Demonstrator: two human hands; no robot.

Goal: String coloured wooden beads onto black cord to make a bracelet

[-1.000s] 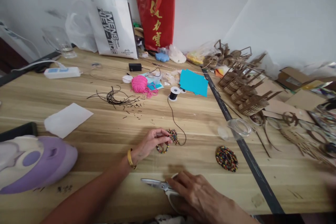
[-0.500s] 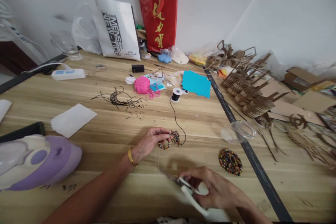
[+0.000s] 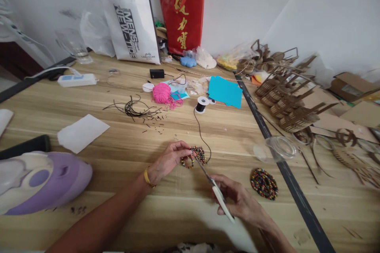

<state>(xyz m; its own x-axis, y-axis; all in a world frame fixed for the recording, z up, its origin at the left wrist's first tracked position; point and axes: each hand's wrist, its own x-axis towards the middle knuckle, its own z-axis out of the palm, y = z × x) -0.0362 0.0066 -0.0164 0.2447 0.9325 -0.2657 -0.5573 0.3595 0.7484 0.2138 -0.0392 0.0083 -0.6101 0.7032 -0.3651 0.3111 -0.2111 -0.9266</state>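
My left hand (image 3: 168, 161), a gold bangle on its wrist, pinches a small beaded piece (image 3: 194, 156) lying on the wooden table (image 3: 124, 142). A thin black cord (image 3: 202, 136) runs from that piece back to a small spool (image 3: 202, 105). My right hand (image 3: 237, 199) is closed round the white handles of a pair of scissors (image 3: 214, 189). The scissor blades point up and left, their tips right beside the beaded piece. A finished round beaded disc (image 3: 264, 184) lies to the right of my right hand.
A purple and white appliance (image 3: 41, 184) sits at the near left, with white paper (image 3: 81, 132) behind it. Pink yarn (image 3: 161, 93), teal paper (image 3: 225, 91), black cord scraps (image 3: 133, 110), a clear lid (image 3: 277, 148) and bags lie further back. Cardboard cut-outs (image 3: 285, 99) crowd the right.
My right hand lifted the scissors off the table's near edge and brought their tips up to the beaded piece. My left hand stayed pinched on the piece.
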